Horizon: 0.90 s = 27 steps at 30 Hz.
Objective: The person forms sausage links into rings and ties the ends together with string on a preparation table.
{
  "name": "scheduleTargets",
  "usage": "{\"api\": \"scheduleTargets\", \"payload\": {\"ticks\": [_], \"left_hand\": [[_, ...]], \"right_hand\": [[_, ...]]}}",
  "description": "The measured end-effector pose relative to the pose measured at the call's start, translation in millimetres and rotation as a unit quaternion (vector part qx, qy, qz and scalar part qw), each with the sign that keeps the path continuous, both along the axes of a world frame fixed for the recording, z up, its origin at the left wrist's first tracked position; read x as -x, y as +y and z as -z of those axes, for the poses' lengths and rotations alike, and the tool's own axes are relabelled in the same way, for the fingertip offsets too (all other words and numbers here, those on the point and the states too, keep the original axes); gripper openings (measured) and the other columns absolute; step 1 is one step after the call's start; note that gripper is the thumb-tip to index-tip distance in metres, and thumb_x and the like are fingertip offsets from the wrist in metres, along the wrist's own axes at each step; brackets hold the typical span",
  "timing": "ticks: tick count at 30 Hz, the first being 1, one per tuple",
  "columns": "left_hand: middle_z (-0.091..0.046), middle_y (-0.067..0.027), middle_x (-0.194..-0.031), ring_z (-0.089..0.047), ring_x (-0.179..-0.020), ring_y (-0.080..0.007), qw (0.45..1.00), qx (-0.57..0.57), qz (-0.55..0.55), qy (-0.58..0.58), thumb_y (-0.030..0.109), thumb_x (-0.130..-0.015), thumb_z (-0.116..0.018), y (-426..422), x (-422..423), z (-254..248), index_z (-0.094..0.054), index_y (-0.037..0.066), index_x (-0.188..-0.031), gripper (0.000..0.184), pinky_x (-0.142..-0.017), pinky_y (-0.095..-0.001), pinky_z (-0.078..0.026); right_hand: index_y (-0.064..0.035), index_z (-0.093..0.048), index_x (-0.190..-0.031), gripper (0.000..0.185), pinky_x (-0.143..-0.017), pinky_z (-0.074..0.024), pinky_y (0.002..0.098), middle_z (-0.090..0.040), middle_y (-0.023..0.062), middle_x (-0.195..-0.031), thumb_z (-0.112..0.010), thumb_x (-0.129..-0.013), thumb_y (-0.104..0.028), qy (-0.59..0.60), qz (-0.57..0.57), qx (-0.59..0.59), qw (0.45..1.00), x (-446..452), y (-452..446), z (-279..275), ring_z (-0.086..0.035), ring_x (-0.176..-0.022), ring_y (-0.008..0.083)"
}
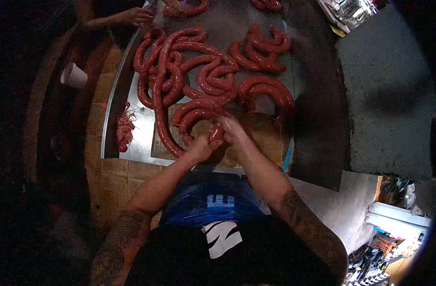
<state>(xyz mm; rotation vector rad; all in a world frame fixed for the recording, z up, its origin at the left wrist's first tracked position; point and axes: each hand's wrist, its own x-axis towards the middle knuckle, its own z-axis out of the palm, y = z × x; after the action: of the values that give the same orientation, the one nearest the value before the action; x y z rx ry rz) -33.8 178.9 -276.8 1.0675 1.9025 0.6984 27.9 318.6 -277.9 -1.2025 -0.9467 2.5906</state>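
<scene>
My left hand and my right hand are close together at the near edge of the metal table, fingers wrapped round a red sausage. The held piece belongs to a curved length beside the big pile. Long coils of glossy red sausage cover the table's left and middle. To the right of my hands lies a curved bundle of sausage, with another bundle beyond it. Beneath my hands is a wooden board.
Loose reddish string lies at the table's left rim. A blue thin object is at the board's right edge. A white cup stands at the left. Another person's hand is at the far left, near more sausages.
</scene>
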Motion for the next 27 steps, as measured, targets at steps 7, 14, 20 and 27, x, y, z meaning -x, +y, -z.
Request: {"api": "scheduleTargets", "payload": {"ticks": [7,14,20,27], "left_hand": [[-0.062,-0.0276,-0.094,-0.061,-0.089,-0.0419,0.997,-0.009,0.057,0.049,0.041,-0.091,-0.051,-14,12,-18,-0.057,-0.002,-0.108,0.047,-0.078,-0.0460,-0.046],[-0.063,-0.0272,-0.093,-0.061,-0.088,-0.0417,0.986,0.043,0.100,0.127,0.039,-0.088,-0.054,-5,16,-29,-0.058,-0.003,-0.104,0.045,-0.078,-0.0477,-0.047],[-0.064,-0.0269,-0.090,-0.062,-0.084,-0.0424,0.977,0.033,0.103,0.183,0.035,-0.087,-0.054,19,7,4,-0.060,-0.003,-0.103,0.042,-0.075,-0.0487,-0.049],[-0.062,-0.0272,-0.100,-0.060,-0.090,-0.0433,0.994,0.056,0.083,0.049,0.039,-0.089,-0.051,20,15,-2,-0.055,-0.003,-0.114,0.049,-0.082,-0.0469,-0.048]], "right_hand": [[-0.0018,-0.056,-0.114,0.030,-0.075,-0.0542,0.0349,-0.061,0.0095,-0.101,-0.060,-0.086,-0.011,0.085,0.057,-0.039,0.994,5,26,13,-0.062,-0.085,0.0232],[-0.0009,-0.053,-0.121,0.040,-0.083,-0.0513,0.0355,-0.060,0.0119,-0.108,-0.062,-0.084,-0.012,0.079,0.029,-0.140,0.986,-4,45,3,-0.061,-0.097,0.0247],[-0.0056,-0.059,-0.115,0.035,-0.089,-0.0470,0.0403,-0.059,0.0114,-0.117,-0.060,-0.083,-0.017,-0.083,0.024,-0.605,0.791,-40,107,10,-0.059,-0.102,0.0286],[-0.0029,-0.057,-0.115,0.037,-0.087,-0.0470,0.0407,-0.058,0.0148,-0.115,-0.058,-0.081,-0.017,-0.243,-0.162,-0.772,0.564,-63,130,27,-0.058,-0.101,0.0312]]}}
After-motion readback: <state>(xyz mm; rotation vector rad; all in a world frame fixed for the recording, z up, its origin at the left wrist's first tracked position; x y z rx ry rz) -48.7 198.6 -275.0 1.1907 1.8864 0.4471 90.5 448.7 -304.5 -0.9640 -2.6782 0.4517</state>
